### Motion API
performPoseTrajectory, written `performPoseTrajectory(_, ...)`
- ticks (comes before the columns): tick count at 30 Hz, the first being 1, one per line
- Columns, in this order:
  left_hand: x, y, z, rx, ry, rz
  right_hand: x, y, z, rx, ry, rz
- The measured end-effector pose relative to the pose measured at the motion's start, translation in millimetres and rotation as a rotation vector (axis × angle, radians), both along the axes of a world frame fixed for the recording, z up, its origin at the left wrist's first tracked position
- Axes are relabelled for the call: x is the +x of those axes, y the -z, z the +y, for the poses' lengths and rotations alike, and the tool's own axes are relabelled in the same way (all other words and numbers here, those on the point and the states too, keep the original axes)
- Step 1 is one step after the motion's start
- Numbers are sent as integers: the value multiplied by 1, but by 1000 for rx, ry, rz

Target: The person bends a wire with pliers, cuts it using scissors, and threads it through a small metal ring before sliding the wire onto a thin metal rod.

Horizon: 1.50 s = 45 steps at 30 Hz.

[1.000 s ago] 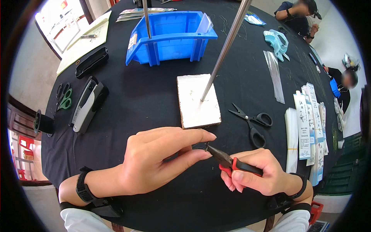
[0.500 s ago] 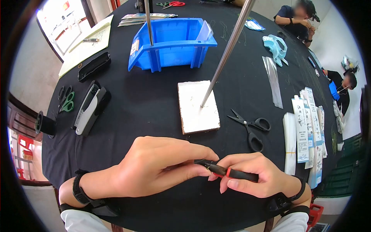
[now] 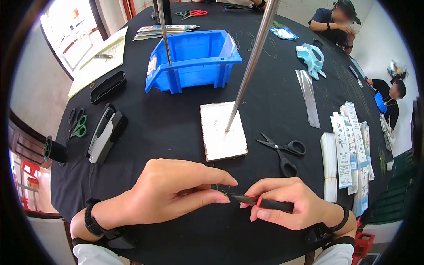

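Note:
My right hand (image 3: 293, 203) is closed around small pliers (image 3: 276, 204) with black-and-red handles. Their dark jaws point left at my left hand (image 3: 176, 190). The fingers of my left hand are curled, with a thin thread (image 3: 226, 194) at the thumb tip; the index fingertip stands a little apart from the thumb. Just beyond both hands a white block (image 3: 216, 132) bears a slanting metal rod (image 3: 247, 84). Black scissors (image 3: 282, 150) lie with blades parted beyond my right hand.
A blue bin (image 3: 190, 73) stands behind the block. To the left are a stapler (image 3: 105, 134), green-handled scissors (image 3: 79, 126), a black spool (image 3: 55, 150) and a black case (image 3: 108, 87). Printed paper sleeves (image 3: 349, 150) lie at right. Two people sit at the far right.
The plier jaws have come away from my left fingertips, leaving a gap. My left thumb and index finger have shifted slightly left. The view has tilted a little, so the table items sit lower.

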<state>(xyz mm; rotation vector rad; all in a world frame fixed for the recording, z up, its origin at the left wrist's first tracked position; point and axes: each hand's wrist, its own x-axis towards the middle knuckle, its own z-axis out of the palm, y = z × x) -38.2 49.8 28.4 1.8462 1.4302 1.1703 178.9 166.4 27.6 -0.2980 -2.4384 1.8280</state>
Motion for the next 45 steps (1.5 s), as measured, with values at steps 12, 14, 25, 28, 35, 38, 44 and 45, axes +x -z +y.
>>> performPoseTrajectory(12,5,1,-2,-141,36,-63,-1,0,-2,92,20,61)
performPoseTrajectory(14,5,2,-1,-140,42,-68,-1,1,-2,106,26,70)
performPoseTrajectory(25,6,3,-3,-194,30,-125,2,3,-5,157,45,87)
performPoseTrajectory(28,9,1,-3,-189,-11,-153,1,4,-4,135,41,116)
performPoseTrajectory(35,10,1,-3,-179,-20,-179,0,4,-4,85,37,109)
performPoseTrajectory(38,10,-1,-4,-170,-21,-146,0,6,-4,69,33,119)
performPoseTrajectory(44,9,-2,-3,-32,20,2,0,4,-2,-13,4,41)
performPoseTrajectory(45,10,1,-3,7,24,11,0,4,-2,-14,3,40)
